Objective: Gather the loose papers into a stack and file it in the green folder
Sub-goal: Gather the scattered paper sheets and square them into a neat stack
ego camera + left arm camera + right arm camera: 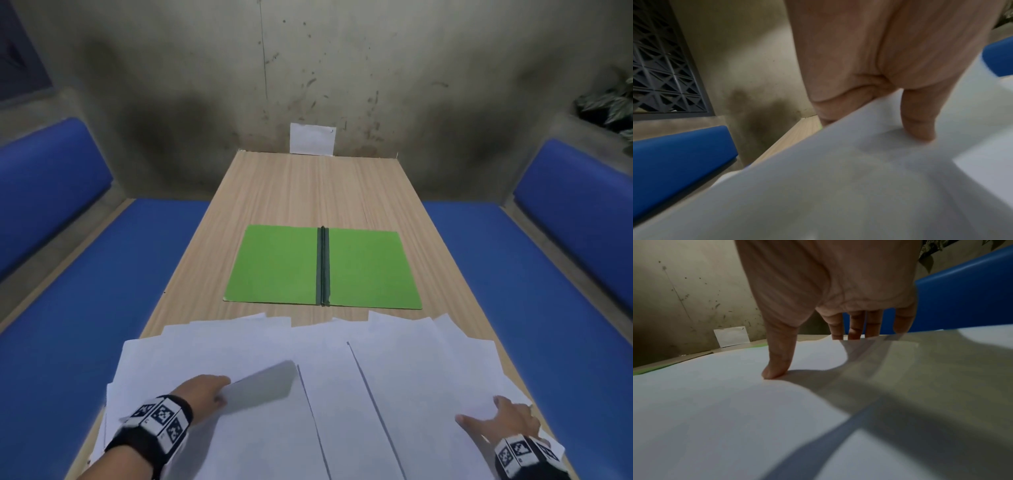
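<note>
Left: the left hand (202,389) is pinching the lifted corner of one sheet (260,385), thumb on top and fingers hidden beneath. Centre: the loose papers (308,346) are lying fanned and overlapping across the near end of the table (308,192); the green folder (323,267) is lying open and flat just beyond them. Right: the right hand (503,419) is resting spread and flat on the pile's right edge, holding nothing. Gathering appears to be just starting; the next move likely calls for sweeping both sides inward and squaring the edges.
</note>
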### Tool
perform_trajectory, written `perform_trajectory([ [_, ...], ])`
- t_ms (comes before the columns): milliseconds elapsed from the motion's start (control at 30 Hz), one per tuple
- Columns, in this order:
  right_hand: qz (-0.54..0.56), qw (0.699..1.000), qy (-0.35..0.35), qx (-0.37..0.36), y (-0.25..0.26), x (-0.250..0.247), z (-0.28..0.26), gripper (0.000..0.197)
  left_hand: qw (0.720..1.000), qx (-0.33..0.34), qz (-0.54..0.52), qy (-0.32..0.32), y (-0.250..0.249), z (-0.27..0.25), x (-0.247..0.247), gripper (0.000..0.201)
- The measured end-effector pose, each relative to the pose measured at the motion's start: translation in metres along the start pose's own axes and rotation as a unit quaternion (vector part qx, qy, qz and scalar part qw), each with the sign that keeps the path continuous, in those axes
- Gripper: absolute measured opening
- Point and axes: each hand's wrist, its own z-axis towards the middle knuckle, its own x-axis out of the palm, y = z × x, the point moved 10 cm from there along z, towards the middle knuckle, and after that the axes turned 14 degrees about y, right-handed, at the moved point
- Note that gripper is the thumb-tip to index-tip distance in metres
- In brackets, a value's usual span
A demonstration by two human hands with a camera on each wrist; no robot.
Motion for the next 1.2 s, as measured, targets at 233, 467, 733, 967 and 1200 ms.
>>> perform_trajectory([
  [233, -0.02, 1.0, 0.007, -0.013, 0.006, 0.0, -0.004, 0.09, 0.996, 0.012, 0.057, -0.065, -0.013, 0.014, -0.043, 0.039],
  [467, 0.013, 1.0, 0.019, 0.0, 0.0, 0.002, 0.002, 0.104, 0.981, -0.056, 0.181, -0.052, -0.013, 0.045, -0.081, 0.05],
  [733, 0.081, 0.996, 0.047, -0.011, -0.005, 0.007, 0.022, 0.103, 0.975, -0.114, 0.19, 0.012, 0.002, 0.061, -0.074, 0.047],
  [967, 0.108, 0.992, 0.059, -0.04, -0.004, 0.006, 0.027, 0.056, 0.988, -0.06, 0.134, -0.04, -0.007, 0.045, -0.097, 0.043],
  [1200, 0.191, 0.972, 0.136, -0.015, -0.018, 0.02, 0.027, 0.089, 0.993, 0.031, 0.02, -0.11, -0.04, -0.031, -0.159, 0.034],
])
